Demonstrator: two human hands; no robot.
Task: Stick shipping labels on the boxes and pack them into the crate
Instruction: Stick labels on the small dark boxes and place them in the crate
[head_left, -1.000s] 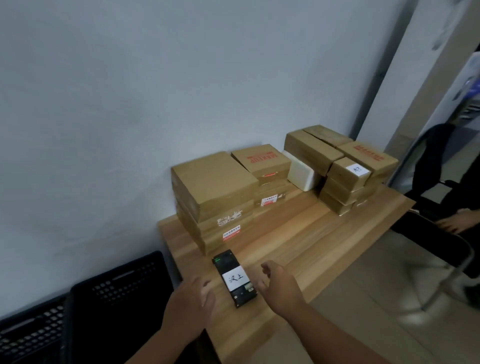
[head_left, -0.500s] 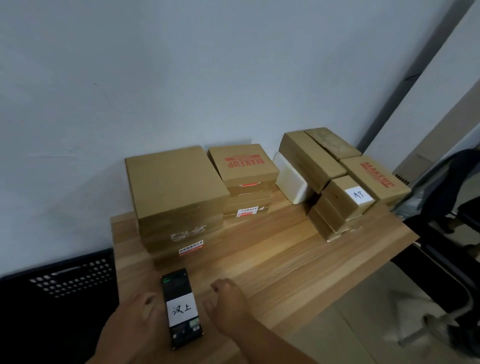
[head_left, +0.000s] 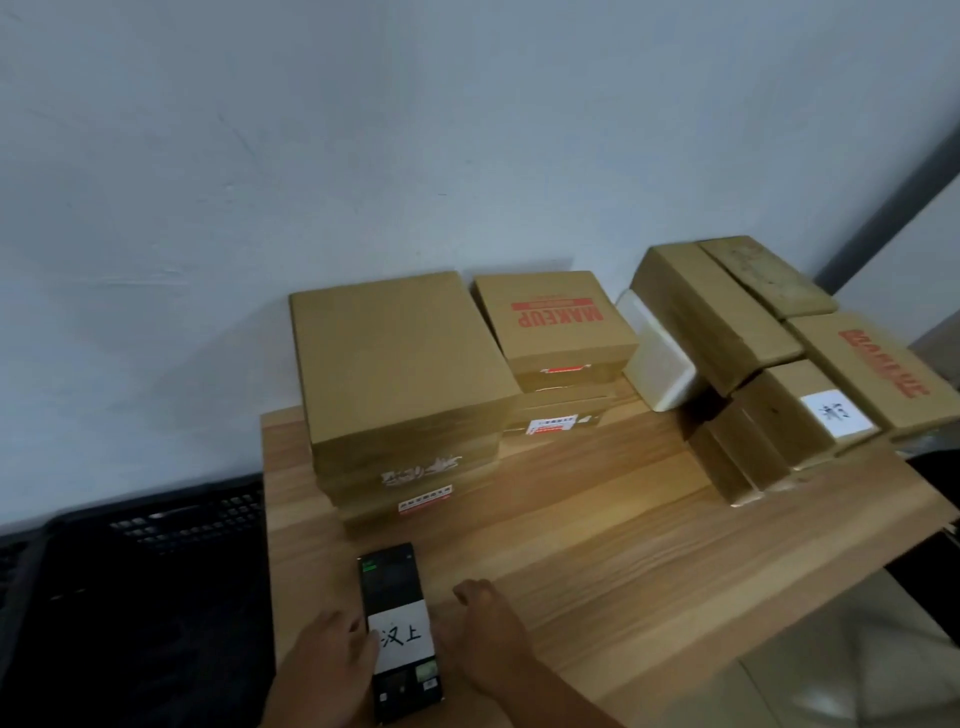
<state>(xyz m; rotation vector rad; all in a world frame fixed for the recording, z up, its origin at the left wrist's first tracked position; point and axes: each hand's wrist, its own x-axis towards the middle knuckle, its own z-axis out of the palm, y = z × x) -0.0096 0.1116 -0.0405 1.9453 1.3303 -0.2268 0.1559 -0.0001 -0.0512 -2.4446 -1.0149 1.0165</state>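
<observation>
Head view: the white label (head_left: 401, 640) lies on a phone (head_left: 390, 577) running 12 to 6, the left hand (head_left: 324, 667) nearer, relaxed fingers touching its 9 o'clock edge, the right hand (head_left: 485, 636) loosely curled and empty at 3, the boxes (head_left: 400, 364) at 12, the crate (head_left: 156, 530) at 9.

A plain, pale grey-white wall (head_left: 363, 130) fills the far side and most of the view, evenly and softly lit. A light wooden bench (head_left: 649, 545) with lengthwise grain stands against it, a warm patch of light on its middle. At far right a dark slanting strip (head_left: 893, 192) edges the wall. Pale, glossy floor (head_left: 831, 675) shows near right.
</observation>
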